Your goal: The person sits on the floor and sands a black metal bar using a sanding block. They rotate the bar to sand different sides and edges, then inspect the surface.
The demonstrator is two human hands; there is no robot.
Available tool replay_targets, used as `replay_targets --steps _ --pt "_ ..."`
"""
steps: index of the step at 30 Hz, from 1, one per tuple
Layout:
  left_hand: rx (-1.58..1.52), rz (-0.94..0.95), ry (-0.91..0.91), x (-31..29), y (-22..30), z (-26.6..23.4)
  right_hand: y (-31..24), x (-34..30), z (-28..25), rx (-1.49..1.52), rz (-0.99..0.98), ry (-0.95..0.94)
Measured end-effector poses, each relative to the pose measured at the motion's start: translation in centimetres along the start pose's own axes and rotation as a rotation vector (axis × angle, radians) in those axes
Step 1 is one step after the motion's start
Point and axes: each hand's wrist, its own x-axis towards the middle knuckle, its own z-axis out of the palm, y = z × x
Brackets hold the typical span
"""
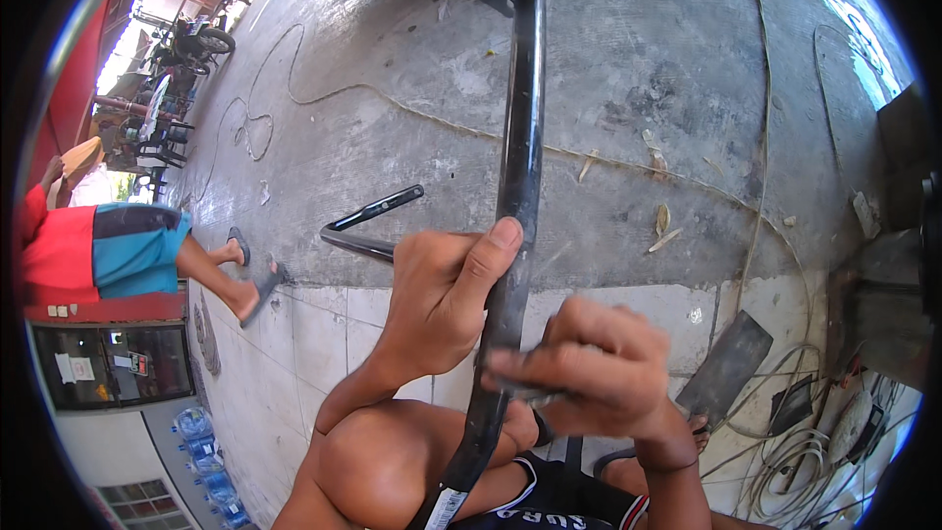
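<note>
A long black metal tube [523,128] with a bent top and a flattened, holed bracket runs upright past my knees. My left hand [442,285] is wrapped around its middle, thumb lying along the metal. Below that grip, my right hand [599,363] is closed and blurred by motion. It presses a thin dark piece [535,394] against the tube; its kind cannot be made out. Near the tube's lower end is a white label [446,508]. Another bent black bar [378,211] sticks out behind my left hand; whether it joins the tube is hidden.
A rope [392,98] crosses the concrete floor. Right of me lie a dark flat sheet [726,363] and coiled cables [795,471]. A person in teal shorts [137,247] is at the left, with motorcycles [201,44] beyond. Blue water bottles [206,461] line the lower left.
</note>
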Motion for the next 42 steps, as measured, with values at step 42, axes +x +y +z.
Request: replay_targets --steps 42 --pt "-0.015 0.009 0.017 0.0 -1.9 0.7 6.6 -3.6 -2.5 0.257 0.236 0.405"
